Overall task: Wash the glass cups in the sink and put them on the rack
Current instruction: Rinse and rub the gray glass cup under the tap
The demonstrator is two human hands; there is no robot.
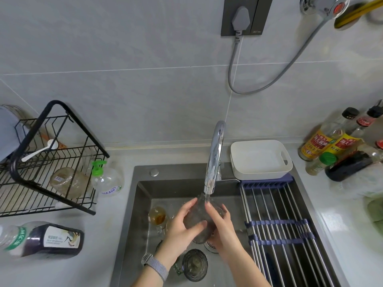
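The cup point(200, 219) at the middle of the frame is largely covered by the left hand point(182, 228) and right hand point(223, 230) wrapped round it; its base is behind their fingers, its glass smeared by running water. Both forearms leave the bottom edge. At lower left, a bottle point(41, 238) on the table point(99, 255) is cut by the left edge and blurred. At upper right, a chrome fitting point(323, 5) runs past the top edge. Bottles point(331, 139) at the right edge overlap, their labels too soft to read. A green thing point(375, 212) at right is cropped, unidentifiable.
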